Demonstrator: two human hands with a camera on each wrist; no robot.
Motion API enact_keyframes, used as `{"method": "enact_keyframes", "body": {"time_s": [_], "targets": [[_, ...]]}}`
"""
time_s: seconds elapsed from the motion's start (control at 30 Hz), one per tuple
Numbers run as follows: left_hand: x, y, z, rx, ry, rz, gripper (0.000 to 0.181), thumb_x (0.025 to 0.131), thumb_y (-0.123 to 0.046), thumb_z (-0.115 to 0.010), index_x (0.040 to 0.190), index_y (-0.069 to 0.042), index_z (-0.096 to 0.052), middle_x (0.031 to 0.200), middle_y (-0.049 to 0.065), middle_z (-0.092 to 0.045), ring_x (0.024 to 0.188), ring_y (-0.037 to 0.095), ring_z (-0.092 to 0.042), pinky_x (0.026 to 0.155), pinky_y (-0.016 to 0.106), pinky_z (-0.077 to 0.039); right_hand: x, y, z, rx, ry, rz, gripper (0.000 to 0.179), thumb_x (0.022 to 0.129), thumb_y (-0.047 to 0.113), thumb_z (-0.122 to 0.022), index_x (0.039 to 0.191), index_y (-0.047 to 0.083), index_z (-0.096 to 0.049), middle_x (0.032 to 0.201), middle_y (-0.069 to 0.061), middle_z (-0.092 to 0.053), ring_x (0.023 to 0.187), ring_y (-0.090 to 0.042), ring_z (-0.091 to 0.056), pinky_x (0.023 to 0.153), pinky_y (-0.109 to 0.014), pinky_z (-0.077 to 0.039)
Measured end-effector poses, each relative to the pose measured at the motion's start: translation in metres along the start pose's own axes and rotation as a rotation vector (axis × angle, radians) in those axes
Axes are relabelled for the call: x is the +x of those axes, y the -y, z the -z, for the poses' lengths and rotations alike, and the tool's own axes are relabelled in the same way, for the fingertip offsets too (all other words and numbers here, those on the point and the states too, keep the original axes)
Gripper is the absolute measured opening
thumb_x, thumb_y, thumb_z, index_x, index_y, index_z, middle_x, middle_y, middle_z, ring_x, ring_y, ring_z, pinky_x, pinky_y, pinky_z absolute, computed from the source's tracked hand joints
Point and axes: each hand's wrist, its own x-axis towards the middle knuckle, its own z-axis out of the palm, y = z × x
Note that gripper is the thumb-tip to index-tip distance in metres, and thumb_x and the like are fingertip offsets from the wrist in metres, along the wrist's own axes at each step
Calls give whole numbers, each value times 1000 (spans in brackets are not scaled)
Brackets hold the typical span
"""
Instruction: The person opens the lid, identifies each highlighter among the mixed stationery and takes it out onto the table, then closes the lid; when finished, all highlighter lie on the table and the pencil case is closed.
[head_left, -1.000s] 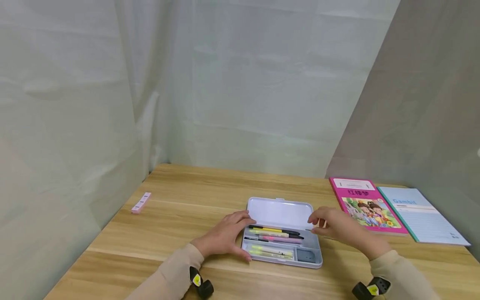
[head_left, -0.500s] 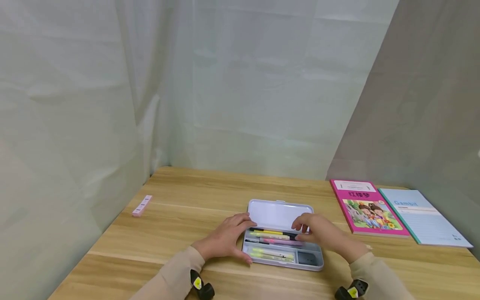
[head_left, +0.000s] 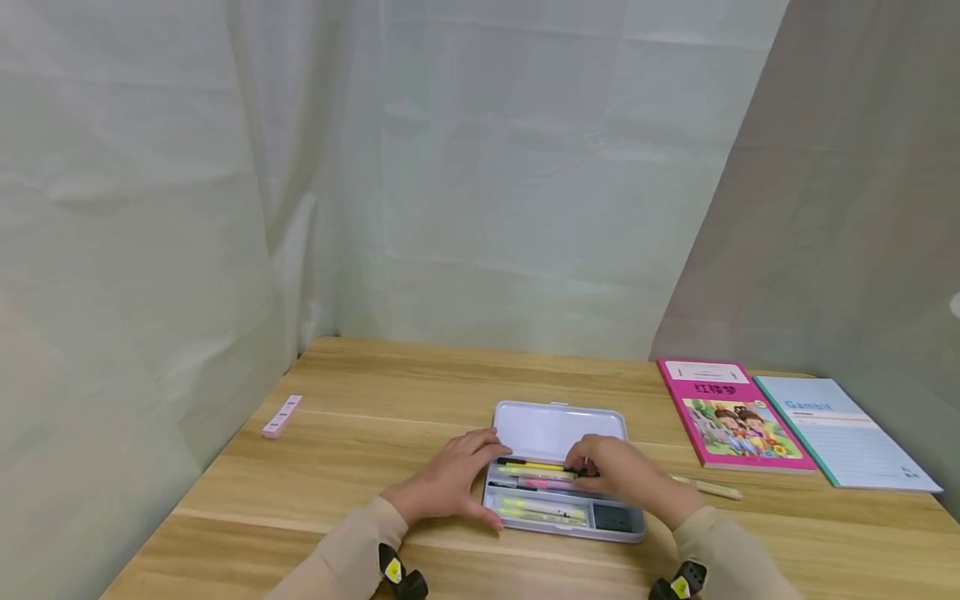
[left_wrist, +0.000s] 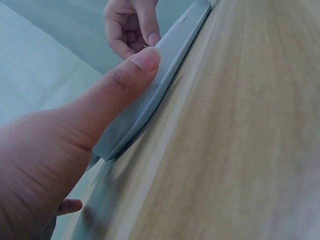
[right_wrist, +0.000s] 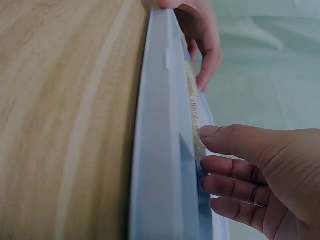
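Note:
A light grey pencil case (head_left: 558,533) lies with its lid (head_left: 555,429) raised at the back. My left hand (head_left: 450,479) holds its left end, thumb at the front corner and fingers toward the hinge. Inside the rear compartment are a yellow and black pen (head_left: 536,464), a pale yellow highlighter (head_left: 536,473) and a pink pen (head_left: 543,483). More pale yellow pens (head_left: 540,510) and a dark eraser-like block (head_left: 612,517) fill the front compartments. My right hand (head_left: 622,475) reaches over the pens' black ends, fingers bent; whether it pinches one is hidden.
On the table (head_left: 420,375), a pale yellow pen-like stick (head_left: 708,487) lies right of the case. Behind it are a pink book (head_left: 738,417) and a pale blue notebook (head_left: 847,433). A small pink strip (head_left: 282,416) lies at the left edge. Curtains (head_left: 495,167) surround the table.
My right hand has moved left, from the case's right edge onto the pens' black ends. The pale stick on the table has come into view. My left hand has stayed put.

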Motion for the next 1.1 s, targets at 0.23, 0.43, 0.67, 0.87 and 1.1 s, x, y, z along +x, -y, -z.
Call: {"method": "enact_keyframes", "body": {"time_s": [0.23,0.43,0.67,0.87,1.1], "targets": [[1,0,2,-2,-1,-3,97,62,-70,-74,140,-21,-46,151,6,-37,142,25,-32,116,49,-31,2,1,-7,-45,-45,43,11,81,12,-76,89,10,-69,76,5,-57,68,-2,-48,60,-18,-44],[1,1,1,9,-14,-16,97,62,-69,-76,139,-20,-47,150,7,-39,141,26,-33,116,49,-31,3,3,-9,-62,-73,56,9,81,12,-76,84,11,-67,73,6,-55,66,-1,-46,58,-17,-42],[1,1,0,13,-25,-31,96,62,-69,-76,139,-19,-47,148,8,-40,140,27,-35,114,50,-33,2,5,-9,-48,-71,27,11,81,11,-75,82,13,-65,72,8,-53,65,0,-44,57,-18,-40],[0,0,-1,8,-19,-15,96,62,-70,-75,139,-20,-47,149,6,-39,140,25,-34,114,49,-33,2,6,-8,-12,-59,-16,7,83,10,-73,84,13,-66,73,9,-54,66,0,-45,58,-18,-42],[-1,2,-2,5,-36,-34,95,62,-68,-77,138,-20,-47,148,7,-41,140,26,-35,113,50,-34,0,3,-4,-9,-84,-15,6,84,9,-72,84,12,-67,76,9,-57,67,1,-47,59,-19,-45]]}}
